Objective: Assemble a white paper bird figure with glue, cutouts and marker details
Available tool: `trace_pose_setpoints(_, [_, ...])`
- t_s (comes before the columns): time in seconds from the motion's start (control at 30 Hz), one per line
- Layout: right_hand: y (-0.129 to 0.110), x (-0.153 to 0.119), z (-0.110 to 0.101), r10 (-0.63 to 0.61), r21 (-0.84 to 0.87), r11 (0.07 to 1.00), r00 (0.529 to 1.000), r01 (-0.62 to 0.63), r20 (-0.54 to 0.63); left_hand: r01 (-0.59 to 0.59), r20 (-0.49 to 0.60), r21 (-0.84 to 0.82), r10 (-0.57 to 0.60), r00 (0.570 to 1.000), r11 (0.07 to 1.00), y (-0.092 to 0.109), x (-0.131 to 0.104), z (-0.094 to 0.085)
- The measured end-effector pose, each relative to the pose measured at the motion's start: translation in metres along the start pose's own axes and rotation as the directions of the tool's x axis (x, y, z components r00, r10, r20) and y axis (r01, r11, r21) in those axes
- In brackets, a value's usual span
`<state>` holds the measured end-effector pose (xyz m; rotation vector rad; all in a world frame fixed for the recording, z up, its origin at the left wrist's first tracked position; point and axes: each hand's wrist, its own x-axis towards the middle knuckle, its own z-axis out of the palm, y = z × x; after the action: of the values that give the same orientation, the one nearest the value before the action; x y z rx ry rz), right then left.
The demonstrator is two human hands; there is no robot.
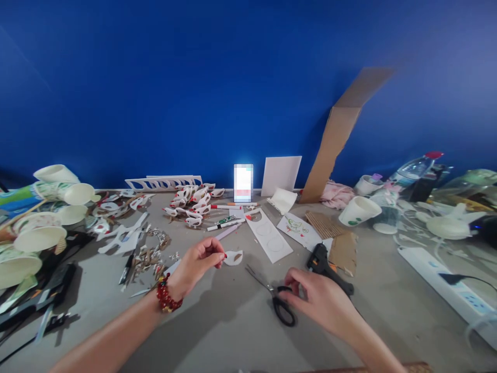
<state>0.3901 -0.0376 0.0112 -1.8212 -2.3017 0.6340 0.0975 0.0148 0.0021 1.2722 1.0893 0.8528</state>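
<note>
My left hand (pixel 204 256), a beaded red bracelet at its wrist, is closed in a pinch with a tiny red piece (pixel 225 255) at the fingertips. Right beside those fingers lies a white leaf-shaped cut-out (pixel 234 258) with a small dark mark. My right hand (pixel 312 295) has its curled fingers around one handle of the black-handled scissors (pixel 284 311). The scissor blades point up and left, toward the cut-out, slightly apart. Just beyond the right hand rests a black glue gun (pixel 324 261), partly hidden by that hand.
Several white-and-red bird-like cut-outs (pixel 198 202) cluster behind, near markers (pixel 225 224). A white strip with drawn circles (pixel 269 235) lies mid-table. Paper scraps (pixel 149 256) and paper cups (pixel 41 238) crowd the left. A power strip (pixel 450 280) and a bottle (pixel 411 171) stand right.
</note>
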Motion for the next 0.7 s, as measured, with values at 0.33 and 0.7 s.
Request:
trace_pose_setpoints(0.33, [0.105, -0.017, -0.013, 0.101, -0.230, 0.955, 0.933, -0.188, -0.344, 0.051, 0.003, -0.021, -0.051, 0.999, 0.998, -0.014, -0.005, -0.006])
trace_pose_setpoints(0.7, [0.145, -0.018, 0.005, 0.068, -0.043, 0.995, 0.939, -0.088, -0.338, 0.033, 0.049, 0.028, -0.034, 0.998, 0.999, -0.023, -0.002, -0.006])
